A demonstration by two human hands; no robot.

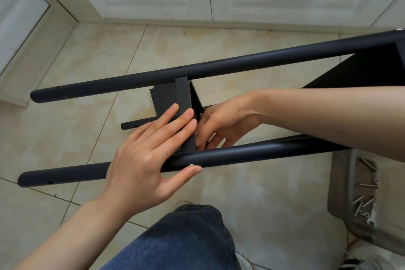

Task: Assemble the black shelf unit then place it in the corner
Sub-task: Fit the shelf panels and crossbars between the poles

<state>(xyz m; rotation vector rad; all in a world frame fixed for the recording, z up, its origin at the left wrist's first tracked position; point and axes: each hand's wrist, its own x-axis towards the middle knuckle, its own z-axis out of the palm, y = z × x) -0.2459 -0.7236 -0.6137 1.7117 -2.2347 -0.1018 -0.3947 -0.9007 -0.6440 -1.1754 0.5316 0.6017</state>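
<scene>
I read: left hand fingers flat, spread, pinning shelf panel square; thumb on screw in pole. Right hand fingers curled behind panel, grip hidden.

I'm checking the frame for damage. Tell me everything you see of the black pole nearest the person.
The near pole is a round, matte black, metal-looking tube lying nearly level over the tiled floor, its rounded free end showing a small hole. A silver screw sits in its side. The left hand lies across it, thumb beside the screw; the shelf panel butts against it.
</scene>
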